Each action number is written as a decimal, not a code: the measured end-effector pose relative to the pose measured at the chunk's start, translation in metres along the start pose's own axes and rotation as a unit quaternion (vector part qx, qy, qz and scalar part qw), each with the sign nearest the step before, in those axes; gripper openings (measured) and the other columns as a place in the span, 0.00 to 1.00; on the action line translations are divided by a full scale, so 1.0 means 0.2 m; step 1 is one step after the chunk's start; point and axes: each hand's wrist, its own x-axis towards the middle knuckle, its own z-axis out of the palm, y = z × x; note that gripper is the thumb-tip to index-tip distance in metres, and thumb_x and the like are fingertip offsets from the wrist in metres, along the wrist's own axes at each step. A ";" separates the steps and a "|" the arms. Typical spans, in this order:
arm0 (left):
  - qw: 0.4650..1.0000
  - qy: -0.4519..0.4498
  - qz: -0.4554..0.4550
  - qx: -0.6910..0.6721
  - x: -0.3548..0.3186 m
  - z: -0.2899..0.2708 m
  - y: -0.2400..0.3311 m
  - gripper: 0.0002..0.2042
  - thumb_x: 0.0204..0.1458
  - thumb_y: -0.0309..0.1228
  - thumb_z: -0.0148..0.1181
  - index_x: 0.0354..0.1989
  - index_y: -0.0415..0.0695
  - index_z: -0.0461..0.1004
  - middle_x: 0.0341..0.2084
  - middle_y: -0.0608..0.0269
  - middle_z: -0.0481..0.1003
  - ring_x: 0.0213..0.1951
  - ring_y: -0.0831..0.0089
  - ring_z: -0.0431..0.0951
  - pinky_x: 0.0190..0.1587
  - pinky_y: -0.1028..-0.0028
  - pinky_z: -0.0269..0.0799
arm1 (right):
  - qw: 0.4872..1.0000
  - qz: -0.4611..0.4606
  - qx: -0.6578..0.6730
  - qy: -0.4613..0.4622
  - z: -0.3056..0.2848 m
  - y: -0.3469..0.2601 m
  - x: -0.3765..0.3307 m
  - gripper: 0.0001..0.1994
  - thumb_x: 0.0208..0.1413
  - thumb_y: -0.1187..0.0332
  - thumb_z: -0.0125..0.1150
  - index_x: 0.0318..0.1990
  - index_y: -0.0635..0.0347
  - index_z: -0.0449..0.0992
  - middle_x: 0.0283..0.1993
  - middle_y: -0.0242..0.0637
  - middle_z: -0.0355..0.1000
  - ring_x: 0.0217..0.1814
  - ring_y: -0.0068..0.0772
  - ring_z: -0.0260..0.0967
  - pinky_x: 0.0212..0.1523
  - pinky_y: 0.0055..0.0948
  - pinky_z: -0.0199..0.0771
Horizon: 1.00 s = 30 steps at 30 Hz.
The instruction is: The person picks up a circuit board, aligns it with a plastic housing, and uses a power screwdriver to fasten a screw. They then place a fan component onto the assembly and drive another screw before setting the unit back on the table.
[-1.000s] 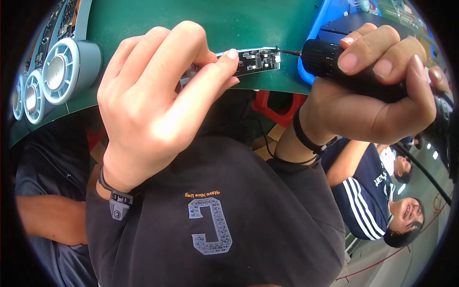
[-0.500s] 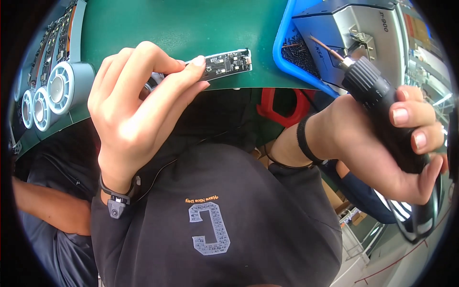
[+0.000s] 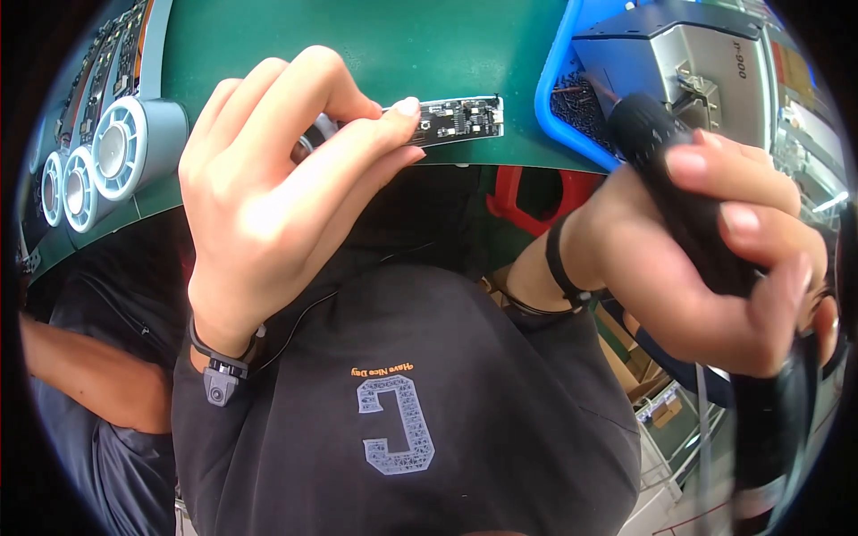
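My left hand [image 3: 259, 188] pinches a narrow black circuit board [image 3: 456, 121] seated in a pale holder, between thumb and fingers above the table's near edge. A rounded grey part [image 3: 317, 136] shows partly behind those fingers; whether it joins the board is hidden. In my right hand [image 3: 733, 241] is a black electric screwdriver [image 3: 652, 147], fingers wrapped round its body and its tip tilted up and to the left. Motion blurs its bit, which lies in front of the grey metal screw feeder [image 3: 733, 67]. A blue tray [image 3: 547, 98] holding small black screws [image 3: 576, 107] surrounds the feeder.
Light-blue cylindrical parts [image 3: 147, 147] with ribbed round ends stand at the left, near several more circuit boards [image 3: 103, 71]. A green mat [image 3: 357, 45] covers the table. Below its edge is a red frame [image 3: 509, 201]. Another person's forearm [image 3: 98, 375] is at lower left.
My right hand has swung the screwdriver left and nearer, its bit drawing away from the feeder's front. The board in my left hand appears slightly further right, as the whole view shifts.
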 end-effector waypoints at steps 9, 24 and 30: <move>1.000 -0.004 0.003 -0.001 0.00 -0.01 0.03 0.16 0.39 0.25 0.80 0.40 0.44 0.87 0.31 0.66 0.77 0.32 0.68 0.74 0.33 0.69 0.67 | 0.997 0.063 -0.039 -0.020 -0.04 0.01 -0.08 0.12 0.67 0.61 0.43 0.47 0.59 0.65 0.24 0.33 0.64 0.14 0.36 0.65 0.22 0.38 0.72; 0.988 -0.136 -0.007 0.070 0.13 0.02 0.14 0.18 0.42 0.30 0.76 0.45 0.44 0.85 0.37 0.63 0.81 0.39 0.61 0.82 0.51 0.61 0.76 | 0.983 0.143 0.024 0.112 -0.11 0.02 -0.36 0.14 0.70 0.57 0.44 0.40 0.57 0.68 0.26 0.31 0.63 0.15 0.32 0.63 0.27 0.34 0.68; 0.990 -0.140 -0.009 0.028 0.14 0.05 0.12 0.21 0.41 0.32 0.77 0.47 0.45 0.85 0.37 0.63 0.82 0.37 0.63 0.81 0.43 0.66 0.73 | 0.958 0.204 0.073 0.190 -0.11 -0.04 -0.34 0.15 0.70 0.55 0.48 0.33 0.54 0.70 0.27 0.30 0.65 0.21 0.28 0.64 0.32 0.32 0.66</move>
